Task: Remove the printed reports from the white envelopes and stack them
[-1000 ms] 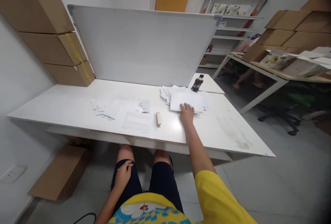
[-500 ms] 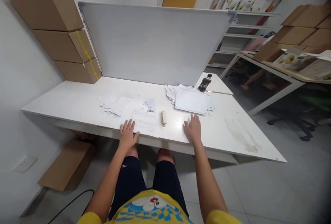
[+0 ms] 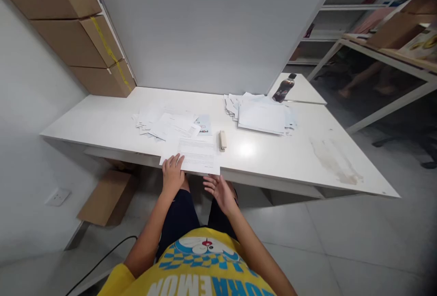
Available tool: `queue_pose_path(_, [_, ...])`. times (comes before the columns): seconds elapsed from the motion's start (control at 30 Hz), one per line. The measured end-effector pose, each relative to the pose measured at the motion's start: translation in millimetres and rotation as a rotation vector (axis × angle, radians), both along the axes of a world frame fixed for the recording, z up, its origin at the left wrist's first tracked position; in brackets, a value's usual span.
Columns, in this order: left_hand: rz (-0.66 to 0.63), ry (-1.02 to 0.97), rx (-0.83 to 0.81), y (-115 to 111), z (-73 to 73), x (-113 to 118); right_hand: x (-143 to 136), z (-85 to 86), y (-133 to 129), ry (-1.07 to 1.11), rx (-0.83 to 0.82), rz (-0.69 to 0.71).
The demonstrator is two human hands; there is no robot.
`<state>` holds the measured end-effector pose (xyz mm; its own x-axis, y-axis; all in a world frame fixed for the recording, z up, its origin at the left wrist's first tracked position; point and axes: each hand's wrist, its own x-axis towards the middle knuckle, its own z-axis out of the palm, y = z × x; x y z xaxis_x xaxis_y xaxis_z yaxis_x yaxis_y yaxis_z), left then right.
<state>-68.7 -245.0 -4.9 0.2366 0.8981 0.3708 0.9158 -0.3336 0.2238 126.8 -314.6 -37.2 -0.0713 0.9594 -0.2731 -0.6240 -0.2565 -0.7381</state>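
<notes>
My left hand [image 3: 173, 173] lies with spread fingers on the lower left part of a printed white sheet [image 3: 198, 155], whose near edge juts over the table's front edge. My right hand [image 3: 220, 190] is palm up with fingers apart, just below the sheet's near right corner, holding nothing visible. A beige stapler [image 3: 222, 141] stands on the table right of the sheet. Behind the sheet lie loose papers [image 3: 170, 125] and a light blue printed sheet [image 3: 205, 124]. A stack of white papers [image 3: 261, 116] is at the back right.
A dark drink bottle [image 3: 284, 88] stands behind the stack on the white table [image 3: 273, 159]. A large whiteboard [image 3: 211, 27] rises at the back. Cardboard boxes [image 3: 99, 77] are piled at the back left, and another box [image 3: 105, 198] is on the floor.
My right hand has left the tabletop and moved left to the front edge, turning palm up. The printed sheet now sticks out past the edge. The view has tilted down.
</notes>
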Motion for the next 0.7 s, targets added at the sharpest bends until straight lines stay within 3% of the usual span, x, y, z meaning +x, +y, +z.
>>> queue_pose_path(0.1, [-0.013, -0.041, 0.016, -3, -2.0, -1, 2, 17.6, 18, 0.226, -0.025, 0.057])
queue_pose_path(0.23, [-0.092, -0.236, 0.032, -10, -5.6, -3, 1, 24.2, 26, 0.179, -0.075, -0.079])
queue_pose_path(0.33, [-0.055, -0.579, 0.11, -18, -15.1, -3, 4, 18.4, 21, 0.115, -0.114, -0.159])
queue_pose_path(0.43, [0.213, -1.099, 0.133, -29, -30.9, 1, 13, 12.6, 12, 0.094, -0.156, -0.178])
queue_pose_path(0.5, [0.324, -1.427, 0.03, -34, -40.4, 4, 19, 10.5, 8, 0.09, -0.178, -0.192])
queue_pose_path(0.6, [0.305, -1.731, -0.151, -38, -44.7, 6, 27, 8.8, 4, 0.073, -0.201, -0.224])
queue_pose_path(0.7, [0.261, -1.829, -0.251, -37, -36.3, 7, 33, 7.3, 2, 0.034, -0.209, -0.265])
